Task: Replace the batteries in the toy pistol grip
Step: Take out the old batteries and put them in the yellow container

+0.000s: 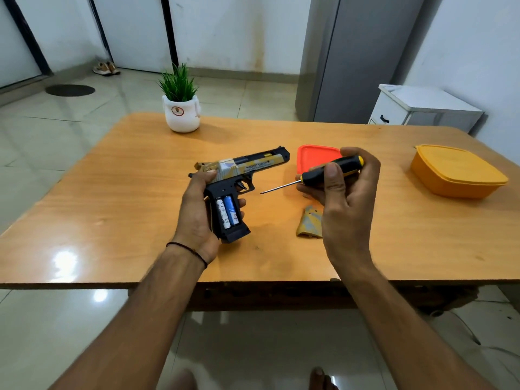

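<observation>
Over tabletop (112,192) | my left hand (197,218) grips toy pistol (253,164), batteries (227,212) exposed | right hand (346,198) holds screwdriver (315,174) | batteries likely light, slippery; I'd pry one end

One wide-angle head view looks forward and down over the table (112,198), close on the left hand (197,212) and right hand (344,201).

Glossy tiled floor (70,130), white walls (225,29), wooden table (112,209), white cabinet (422,108).
</observation>
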